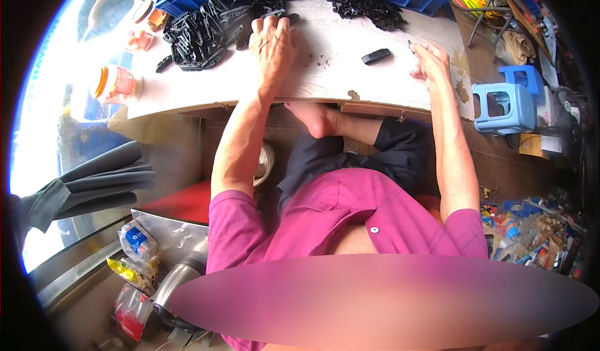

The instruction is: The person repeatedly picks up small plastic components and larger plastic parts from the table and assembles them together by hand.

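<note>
White table (325,92); both arms reach fwd. L hand (272,46) palm-down, fingers bent at edge of long blk parts (195,45), grip can't tell; R hand (431,67) half-curled. Far edge: L bin (181,0) + R bin (390,0), both blue, contents mostly cut off. Far L: orange-lid jar (117,84). Blk block (376,56) nr R hand. Smallest: dark pc (410,43), R fingertips pinching it.

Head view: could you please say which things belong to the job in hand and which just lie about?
Likely in use:
pile of long black pieces by the left hand
heap of small black parts
single black piece near the right hand
blue bins

Apparently lying about:
orange-lidded jar
blue stools
</note>
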`<state>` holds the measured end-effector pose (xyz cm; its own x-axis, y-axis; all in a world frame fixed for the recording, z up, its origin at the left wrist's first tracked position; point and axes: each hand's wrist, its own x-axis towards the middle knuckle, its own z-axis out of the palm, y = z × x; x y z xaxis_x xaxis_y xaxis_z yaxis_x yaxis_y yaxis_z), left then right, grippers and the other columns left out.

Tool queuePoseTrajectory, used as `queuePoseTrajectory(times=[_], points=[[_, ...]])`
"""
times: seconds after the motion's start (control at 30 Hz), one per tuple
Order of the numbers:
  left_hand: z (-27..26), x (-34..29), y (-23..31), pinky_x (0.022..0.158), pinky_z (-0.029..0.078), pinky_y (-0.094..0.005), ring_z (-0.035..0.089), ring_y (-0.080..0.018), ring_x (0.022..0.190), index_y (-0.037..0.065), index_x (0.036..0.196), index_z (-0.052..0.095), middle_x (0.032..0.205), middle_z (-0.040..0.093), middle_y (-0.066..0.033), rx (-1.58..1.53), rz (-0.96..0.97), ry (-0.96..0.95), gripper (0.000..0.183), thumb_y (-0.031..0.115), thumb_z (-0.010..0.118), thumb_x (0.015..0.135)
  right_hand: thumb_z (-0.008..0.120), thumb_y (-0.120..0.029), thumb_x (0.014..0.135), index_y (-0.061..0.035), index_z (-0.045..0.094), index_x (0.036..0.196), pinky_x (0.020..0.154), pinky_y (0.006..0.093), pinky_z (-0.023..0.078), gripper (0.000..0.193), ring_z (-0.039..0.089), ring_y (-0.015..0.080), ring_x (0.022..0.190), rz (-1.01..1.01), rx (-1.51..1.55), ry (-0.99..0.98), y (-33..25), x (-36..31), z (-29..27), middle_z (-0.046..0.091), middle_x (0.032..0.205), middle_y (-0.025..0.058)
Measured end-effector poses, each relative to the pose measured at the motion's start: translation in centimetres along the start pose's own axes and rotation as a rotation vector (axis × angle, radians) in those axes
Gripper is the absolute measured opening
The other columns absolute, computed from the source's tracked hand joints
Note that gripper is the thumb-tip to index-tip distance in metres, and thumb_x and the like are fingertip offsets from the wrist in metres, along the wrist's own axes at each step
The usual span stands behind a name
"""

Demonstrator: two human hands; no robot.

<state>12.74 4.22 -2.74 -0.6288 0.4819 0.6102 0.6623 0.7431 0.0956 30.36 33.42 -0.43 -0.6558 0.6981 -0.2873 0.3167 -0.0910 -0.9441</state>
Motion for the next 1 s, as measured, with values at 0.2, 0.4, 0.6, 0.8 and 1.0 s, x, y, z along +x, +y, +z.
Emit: queuePoseTrajectory(times=[0.2,0.4,0.6,0.8,1.0], points=[[0.8,0.3,0.2,0.082,0.049,-0.0387,0.055,-0.0291,0.098,0.011,0.103,0.064,0.103,0.063,-0.0055,-0.199,0.165,-0.033,0.026,0.017,0.069,0.078,0.069,-0.017,0.083,-0.0062,0.061,0.086,0.050,0.0347,0.054,0.014,0.046,0.0104,0.038,0.014,0.146,-0.034,0.7,-0.7,-0.3,0.039,0.043,-0.0033],[1.0,1.0,0.9,0.082,0.048,-0.0387,0.056,-0.0282,0.096,0.011,0.106,0.064,0.102,0.062,-0.0072,-0.159,0.201,0.043,0.027,0.014,0.067,0.079,0.069,-0.015,0.084,-0.0062,0.060,0.085,0.052,0.0369,0.055,0.012,0.047,0.0119,0.038,0.041,0.217,-0.095,0.8,-1.5,-0.4,0.039,0.042,-0.0033],[2.2,1.2,1.7,0.078,0.048,-0.0376,0.059,-0.0285,0.086,0.009,0.098,0.063,0.089,0.064,-0.0093,-0.322,0.290,-0.061,0.019,0.018,0.066,0.082,0.068,-0.015,0.085,-0.0069,0.060,0.084,0.053,0.0384,0.056,0.012,0.048,0.0129,0.038,0.022,0.248,-0.129,0.8,-2.5,0.3,0.040,0.042,-0.0025],[0.4,1.1,2.6,0.080,0.048,-0.0384,0.058,-0.0311,0.089,0.005,0.096,0.067,0.094,0.066,-0.0106,-0.205,0.119,0.062,0.020,0.023,0.061,0.090,0.068,-0.017,0.086,-0.0078,0.059,0.086,0.055,0.0418,0.057,0.013,0.051,0.0135,0.041,0.037,0.303,-0.175,0.9,-3.6,0.7,0.040,0.042,-0.0023],[-2.5,-3.7,9.7,0.059,0.050,-0.0228,0.063,-0.0116,0.078,0.003,0.112,0.062,0.089,0.067,-0.0077,-1.495,-0.624,-0.255,0.027,0.023,0.058,0.094,0.069,-0.020,0.086,-0.0083,0.060,0.087,0.051,0.0399,0.057,0.015,0.051,0.0123,0.041,0.036,0.372,-0.286,1.2,-5.4,3.4,0.042,0.044,-0.0029]])
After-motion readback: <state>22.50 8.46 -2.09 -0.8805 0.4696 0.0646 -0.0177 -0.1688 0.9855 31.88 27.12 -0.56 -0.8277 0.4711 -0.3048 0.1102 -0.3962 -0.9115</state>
